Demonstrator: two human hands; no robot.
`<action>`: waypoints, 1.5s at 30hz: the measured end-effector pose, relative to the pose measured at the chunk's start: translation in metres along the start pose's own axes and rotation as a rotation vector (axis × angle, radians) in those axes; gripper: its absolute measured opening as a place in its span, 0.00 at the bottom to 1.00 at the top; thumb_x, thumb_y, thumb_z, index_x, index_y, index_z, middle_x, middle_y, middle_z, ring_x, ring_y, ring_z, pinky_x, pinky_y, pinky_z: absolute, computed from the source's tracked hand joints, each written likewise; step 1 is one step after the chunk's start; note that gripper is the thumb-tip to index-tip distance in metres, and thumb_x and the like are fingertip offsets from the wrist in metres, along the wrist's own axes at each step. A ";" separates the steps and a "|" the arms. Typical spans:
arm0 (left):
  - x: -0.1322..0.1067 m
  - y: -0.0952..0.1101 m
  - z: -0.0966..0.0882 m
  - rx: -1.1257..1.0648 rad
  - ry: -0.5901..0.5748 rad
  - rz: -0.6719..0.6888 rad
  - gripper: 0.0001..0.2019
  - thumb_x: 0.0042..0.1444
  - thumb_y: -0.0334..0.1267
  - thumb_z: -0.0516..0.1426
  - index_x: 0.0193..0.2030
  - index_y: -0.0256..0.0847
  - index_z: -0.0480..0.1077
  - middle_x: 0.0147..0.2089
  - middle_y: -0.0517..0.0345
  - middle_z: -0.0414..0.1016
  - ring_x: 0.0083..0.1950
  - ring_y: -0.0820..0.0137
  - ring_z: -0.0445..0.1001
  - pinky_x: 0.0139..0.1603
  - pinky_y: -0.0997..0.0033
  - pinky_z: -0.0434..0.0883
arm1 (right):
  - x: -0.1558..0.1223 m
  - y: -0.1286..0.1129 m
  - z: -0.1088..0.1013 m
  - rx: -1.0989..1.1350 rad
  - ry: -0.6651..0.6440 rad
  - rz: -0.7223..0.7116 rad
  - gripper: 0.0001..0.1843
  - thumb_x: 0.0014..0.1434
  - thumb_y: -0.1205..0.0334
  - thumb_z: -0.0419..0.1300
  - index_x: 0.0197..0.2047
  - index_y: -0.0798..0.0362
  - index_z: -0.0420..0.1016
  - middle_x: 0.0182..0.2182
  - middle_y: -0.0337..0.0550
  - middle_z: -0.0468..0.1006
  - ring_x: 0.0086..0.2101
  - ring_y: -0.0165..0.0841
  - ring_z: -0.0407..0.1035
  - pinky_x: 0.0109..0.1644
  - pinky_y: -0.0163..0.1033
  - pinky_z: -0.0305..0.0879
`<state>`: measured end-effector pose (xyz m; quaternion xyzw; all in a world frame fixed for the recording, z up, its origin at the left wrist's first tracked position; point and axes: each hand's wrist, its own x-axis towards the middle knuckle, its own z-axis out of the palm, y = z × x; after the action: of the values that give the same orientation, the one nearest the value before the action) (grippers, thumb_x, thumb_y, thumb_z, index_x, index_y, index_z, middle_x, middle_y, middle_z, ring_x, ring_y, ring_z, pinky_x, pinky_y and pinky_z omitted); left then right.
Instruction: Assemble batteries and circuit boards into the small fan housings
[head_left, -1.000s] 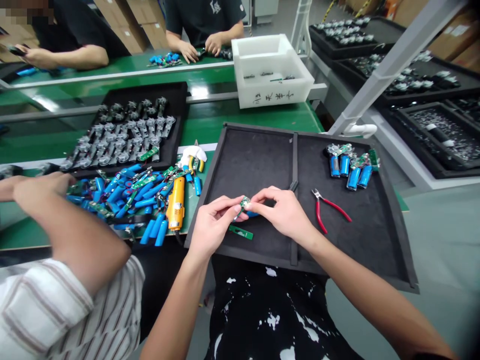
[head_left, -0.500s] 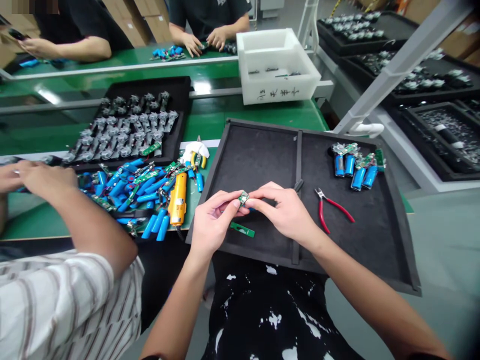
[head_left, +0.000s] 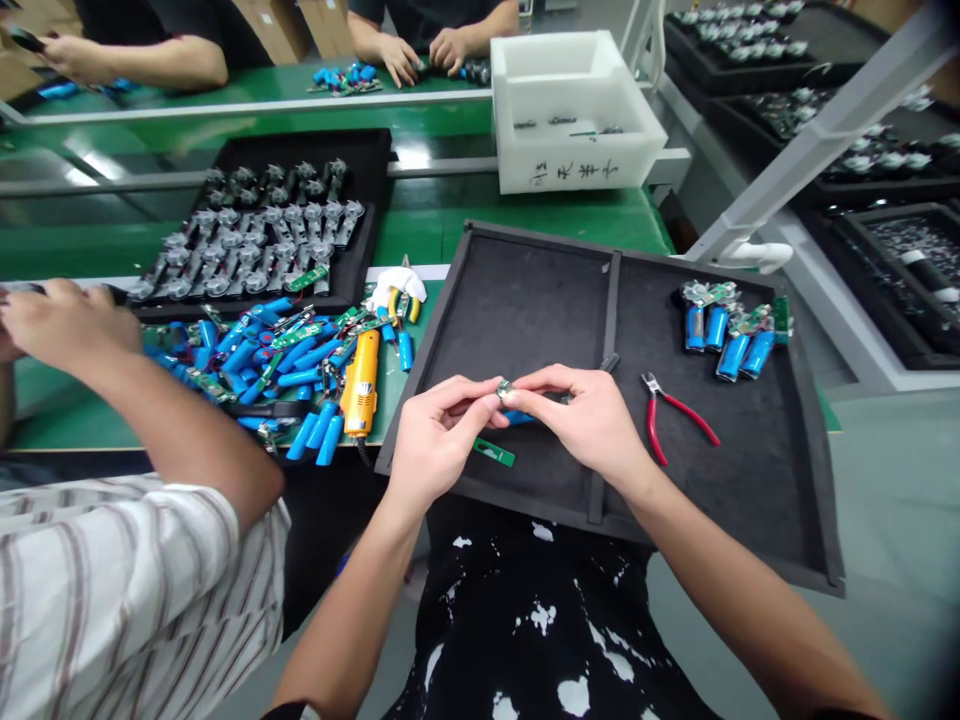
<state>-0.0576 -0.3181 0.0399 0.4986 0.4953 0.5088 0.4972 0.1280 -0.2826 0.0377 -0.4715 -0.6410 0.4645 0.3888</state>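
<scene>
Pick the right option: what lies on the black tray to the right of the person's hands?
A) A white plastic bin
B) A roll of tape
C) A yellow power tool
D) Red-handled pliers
D: the red-handled pliers lie on the black tray, right of the right hand, which with the left hand pinches a small circuit board.

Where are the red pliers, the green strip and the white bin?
Red pliers (head_left: 661, 402), head view, near the joint.
Green strip (head_left: 493, 452), head view, its middle.
White bin (head_left: 577, 172), head view, front wall.
</scene>
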 end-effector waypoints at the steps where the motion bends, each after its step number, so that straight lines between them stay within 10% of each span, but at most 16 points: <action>1: 0.000 -0.001 0.001 -0.001 0.002 0.002 0.09 0.60 0.37 0.64 0.47 0.40 0.81 0.38 0.56 0.77 0.34 0.69 0.82 0.39 0.72 0.80 | 0.000 0.001 0.000 0.000 0.001 0.004 0.07 0.60 0.55 0.70 0.39 0.47 0.86 0.36 0.40 0.86 0.39 0.39 0.79 0.46 0.43 0.73; 8: 0.008 0.005 0.008 0.099 -0.065 0.065 0.10 0.61 0.36 0.63 0.47 0.40 0.81 0.43 0.52 0.78 0.38 0.68 0.80 0.42 0.70 0.78 | -0.003 -0.002 -0.015 -0.104 -0.062 -0.055 0.09 0.65 0.55 0.65 0.46 0.47 0.82 0.41 0.40 0.85 0.44 0.40 0.78 0.52 0.45 0.73; 13: 0.012 0.008 0.015 -0.008 0.143 0.128 0.20 0.57 0.33 0.66 0.57 0.44 0.74 0.38 0.59 0.79 0.36 0.71 0.79 0.42 0.71 0.77 | -0.006 -0.001 -0.064 -0.408 -0.131 -0.191 0.18 0.74 0.57 0.51 0.63 0.44 0.71 0.56 0.42 0.79 0.57 0.40 0.71 0.64 0.49 0.64; 18: 0.014 0.000 0.014 -0.139 0.276 0.137 0.10 0.52 0.34 0.70 0.40 0.40 0.77 0.38 0.59 0.78 0.36 0.74 0.77 0.40 0.76 0.77 | -0.011 0.025 -0.093 -0.788 -0.371 -0.309 0.36 0.62 0.45 0.66 0.69 0.45 0.63 0.65 0.48 0.69 0.66 0.51 0.58 0.71 0.64 0.47; 22: 0.014 -0.003 0.013 -0.142 0.302 0.121 0.08 0.53 0.36 0.69 0.39 0.41 0.77 0.41 0.57 0.78 0.40 0.71 0.77 0.41 0.73 0.78 | -0.015 0.034 -0.091 -0.865 -0.276 -0.303 0.29 0.65 0.53 0.65 0.66 0.44 0.66 0.57 0.47 0.76 0.59 0.48 0.66 0.68 0.61 0.51; 26: 0.012 -0.002 0.015 -0.117 0.271 0.124 0.07 0.56 0.37 0.67 0.41 0.42 0.77 0.43 0.57 0.77 0.43 0.68 0.79 0.43 0.70 0.77 | -0.015 0.035 -0.095 -0.821 -0.176 -0.259 0.43 0.58 0.44 0.69 0.70 0.48 0.60 0.58 0.50 0.76 0.60 0.52 0.64 0.68 0.64 0.50; 30: 0.010 0.000 0.021 -0.084 0.208 0.149 0.06 0.60 0.38 0.64 0.44 0.42 0.76 0.42 0.57 0.74 0.31 0.74 0.76 0.33 0.73 0.74 | -0.018 0.040 -0.102 -0.738 -0.166 -0.232 0.17 0.65 0.50 0.65 0.53 0.47 0.77 0.49 0.46 0.80 0.51 0.46 0.71 0.58 0.55 0.65; 37: 0.013 0.004 0.026 0.188 0.033 0.099 0.08 0.63 0.39 0.60 0.47 0.42 0.75 0.36 0.58 0.75 0.31 0.73 0.72 0.30 0.75 0.69 | -0.034 0.037 -0.066 -0.726 0.204 -0.184 0.12 0.68 0.56 0.60 0.51 0.51 0.77 0.43 0.48 0.79 0.44 0.43 0.73 0.48 0.48 0.66; 45: 0.001 0.013 0.028 0.523 -0.240 0.077 0.11 0.65 0.35 0.54 0.49 0.44 0.77 0.33 0.60 0.75 0.31 0.70 0.71 0.32 0.73 0.68 | -0.051 0.032 -0.016 -0.741 0.039 -0.168 0.11 0.72 0.57 0.57 0.49 0.46 0.80 0.38 0.43 0.81 0.39 0.37 0.71 0.49 0.47 0.57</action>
<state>-0.0302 -0.3168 0.0529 0.6850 0.5280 0.3197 0.3871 0.1640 -0.3244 0.0084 -0.5348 -0.7943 0.1584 0.2406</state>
